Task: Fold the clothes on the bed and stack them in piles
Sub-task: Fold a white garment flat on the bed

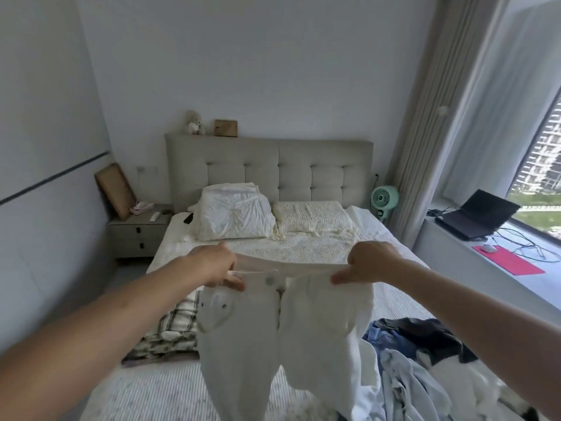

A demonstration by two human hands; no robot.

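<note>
A pair of white trousers (282,335) hangs in the air over the bed (303,247), front facing me, waistband stretched level, legs dangling down out of frame. My left hand (217,267) grips the waistband's left end. My right hand (367,265) pinches its right end. Behind the left trouser leg a folded checked garment (173,329) lies on the bed. A loose heap of blue, dark and white clothes (419,366) covers the bed's near right corner.
Two pillows (236,220) lean at the padded headboard (267,165). A bedside cabinet (136,235) stands to the left. On the right are a green fan (384,200), a curtain, and a window ledge with a laptop (476,217) and cables.
</note>
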